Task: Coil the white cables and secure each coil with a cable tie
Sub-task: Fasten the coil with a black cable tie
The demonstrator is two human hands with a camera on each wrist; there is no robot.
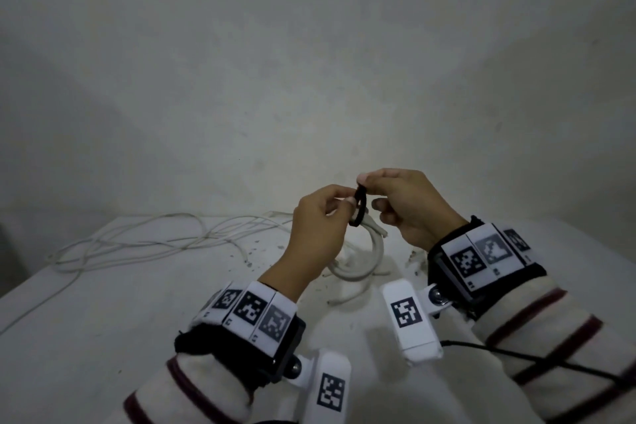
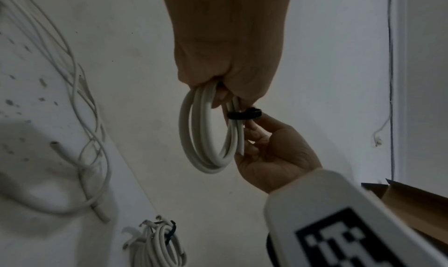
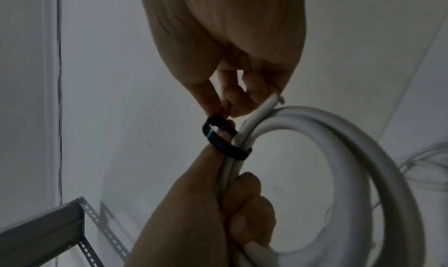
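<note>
I hold a small coil of thick white cable (image 1: pixel 365 253) above the white table (image 1: pixel 103 320). My left hand (image 1: pixel 347 205) grips the top of the coil (image 2: pixel 208 133), its fingers curled round the strands. A black cable tie (image 1: pixel 359 208) loops round the bundled strands just beside that grip. My right hand (image 1: pixel 369 194) pinches the free part of the tie (image 3: pixel 224 137) between thumb and forefinger. In the right wrist view the tie loop sits loosely round the coil (image 3: pixel 339 156), with a finger of my left hand (image 3: pixel 206 213) inside it.
Loose thin white cables (image 1: pixel 137 241) sprawl over the table's far left. A coil bound with a black tie (image 2: pixel 157 240) lies on the table, with cut cable ends (image 1: pixel 344 299) near it. A cardboard box (image 2: pixel 412 200) and a metal shelf frame (image 3: pixel 48 229) stand nearby.
</note>
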